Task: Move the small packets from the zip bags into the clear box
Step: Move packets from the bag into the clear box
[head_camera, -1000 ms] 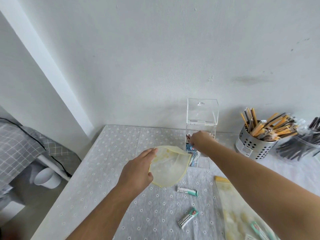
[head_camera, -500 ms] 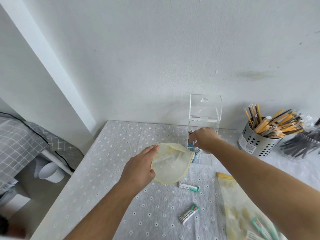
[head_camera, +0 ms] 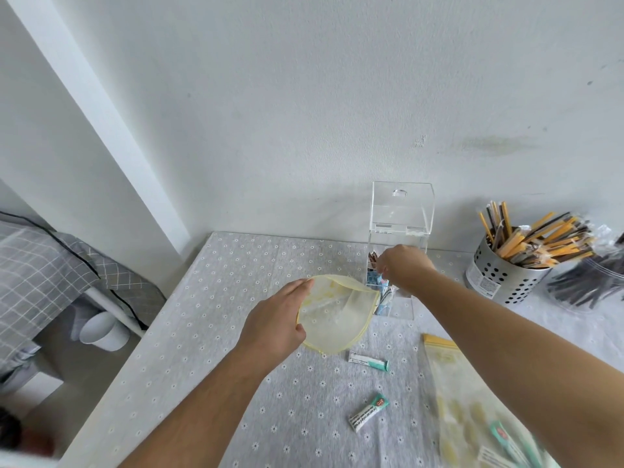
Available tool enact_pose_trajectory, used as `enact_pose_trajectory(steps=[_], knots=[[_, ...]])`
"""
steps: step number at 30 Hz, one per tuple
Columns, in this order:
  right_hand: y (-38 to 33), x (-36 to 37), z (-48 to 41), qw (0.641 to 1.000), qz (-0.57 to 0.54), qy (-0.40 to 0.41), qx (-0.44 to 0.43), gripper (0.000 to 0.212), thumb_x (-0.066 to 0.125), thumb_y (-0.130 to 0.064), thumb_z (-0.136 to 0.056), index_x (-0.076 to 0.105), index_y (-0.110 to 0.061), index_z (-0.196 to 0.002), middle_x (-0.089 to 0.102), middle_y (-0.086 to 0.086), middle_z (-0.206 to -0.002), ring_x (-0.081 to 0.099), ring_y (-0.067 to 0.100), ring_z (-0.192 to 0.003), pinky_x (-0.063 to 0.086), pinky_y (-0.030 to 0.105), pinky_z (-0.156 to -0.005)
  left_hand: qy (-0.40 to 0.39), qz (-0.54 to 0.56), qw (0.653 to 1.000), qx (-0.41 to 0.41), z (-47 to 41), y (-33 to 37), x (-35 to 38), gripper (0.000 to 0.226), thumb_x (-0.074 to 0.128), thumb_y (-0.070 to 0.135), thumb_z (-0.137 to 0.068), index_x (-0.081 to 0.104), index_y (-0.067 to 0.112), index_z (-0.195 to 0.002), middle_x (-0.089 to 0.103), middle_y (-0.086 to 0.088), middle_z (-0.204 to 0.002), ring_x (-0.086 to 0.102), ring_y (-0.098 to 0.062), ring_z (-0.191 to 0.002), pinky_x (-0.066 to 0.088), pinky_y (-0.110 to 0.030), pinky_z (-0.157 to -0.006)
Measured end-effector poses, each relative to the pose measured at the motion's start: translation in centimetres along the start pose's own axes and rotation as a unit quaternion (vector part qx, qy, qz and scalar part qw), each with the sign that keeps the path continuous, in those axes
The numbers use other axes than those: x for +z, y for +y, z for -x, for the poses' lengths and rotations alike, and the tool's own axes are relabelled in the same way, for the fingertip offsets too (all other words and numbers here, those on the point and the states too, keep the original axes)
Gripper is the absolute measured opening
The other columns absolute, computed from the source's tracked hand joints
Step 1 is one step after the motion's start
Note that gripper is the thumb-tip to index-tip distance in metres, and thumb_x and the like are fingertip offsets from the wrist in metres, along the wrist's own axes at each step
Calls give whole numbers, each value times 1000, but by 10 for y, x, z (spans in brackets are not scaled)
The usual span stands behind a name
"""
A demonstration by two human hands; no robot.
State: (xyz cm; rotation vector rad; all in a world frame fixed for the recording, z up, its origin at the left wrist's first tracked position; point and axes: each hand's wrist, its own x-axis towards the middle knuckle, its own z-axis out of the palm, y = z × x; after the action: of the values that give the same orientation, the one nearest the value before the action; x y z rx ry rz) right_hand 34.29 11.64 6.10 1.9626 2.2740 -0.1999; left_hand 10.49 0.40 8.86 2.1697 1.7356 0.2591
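1. Head view: the left hand (head_camera: pixel 273 329) grips the zip bag (head_camera: pixel 337 319) by its rim, so its mouth stays open toward the clear box (head_camera: pixel 400 305) at 1 o'clock.
2. The right hand (head_camera: pixel 403 268) dips curled fingers into the box; whether it holds anything, I cannot tell.
3. 2 packets (head_camera: pixel 368 362) wait at 5 o'clock of the bag.

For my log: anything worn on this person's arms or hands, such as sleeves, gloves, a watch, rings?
Nothing visible. The left hand and right hand are ungloved, and no rings show. The left forearm and right forearm are uncovered as far as the frame reaches: no sleeve, watch or band.
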Motion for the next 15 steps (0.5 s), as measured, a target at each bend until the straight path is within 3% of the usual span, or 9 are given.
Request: enact_pose_trajectory(steps=[2, 5, 8, 11, 13, 15], knots=[[4, -10, 6, 999, -31, 20, -15, 23, 58, -15, -87, 71, -28, -101, 71, -4, -106, 63, 20, -100, 48, 29, -87, 4, 4, 1000, -4, 0, 0, -3, 76, 55, 11, -81, 23, 33, -146, 25, 22, -152, 45, -8, -128, 41, -27, -103], [7, -20, 23, 988, -146, 43, -32, 28, 66, -11, -83, 70, -29, -105, 69, -5, -110, 61, 16, -96, 46, 28, -85, 19, 15, 1000, 1, -1, 3, -13, 75, 58, 10, -80, 27, 31, -145, 30, 19, -151, 44, -9, -129, 40, -27, -104], [5, -18, 45, 966, -253, 20, -59, 61, 78, -6, -72, 59, -34, -123, 64, -7, -118, 57, 13, -95, 48, 28, -87, 20, 38, 999, 13, -2, 7, -27, 75, 60, 7, -78, 33, 28, -144, 36, 13, -149, 51, -15, -122, 40, -24, -100], [-1, -16, 64, 947, -314, -6, -65, 75, 83, -8, -67, 51, -34, -130, 58, -12, -115, 55, 14, -102, 47, 28, -92, -9, 83, 996, 21, -1, 8, -40, 74, 61, 4, -76, 39, 32, -141, 44, 7, -145, 62, -23, -97, 43, -16, -79], [-9, -15, 71, 932, -355, 1, -69, 58, 82, -9, -69, 62, -24, -121, 61, -13, -105, 55, 11, -97, 44, 11, -80, -27, 133, 991, 20, 2, 3, -47, 72, 60, 1, -75, 44, 36, -136, 54, -9, -135, 57, -17, -60, 39, -9, -56], [-18, -15, 74, 912, -405, 8, -66, 39, 79, -7, -72, 70, -11, -109, 65, -7, -99, 60, 3, -87, 41, -2, -70, -38, 185, 982, 14, 5, -5, -52, 66, 59, 0, -76, 51, 37, -131, 57, -16, -126, 41, -7, -40, 34, -9, -44]])
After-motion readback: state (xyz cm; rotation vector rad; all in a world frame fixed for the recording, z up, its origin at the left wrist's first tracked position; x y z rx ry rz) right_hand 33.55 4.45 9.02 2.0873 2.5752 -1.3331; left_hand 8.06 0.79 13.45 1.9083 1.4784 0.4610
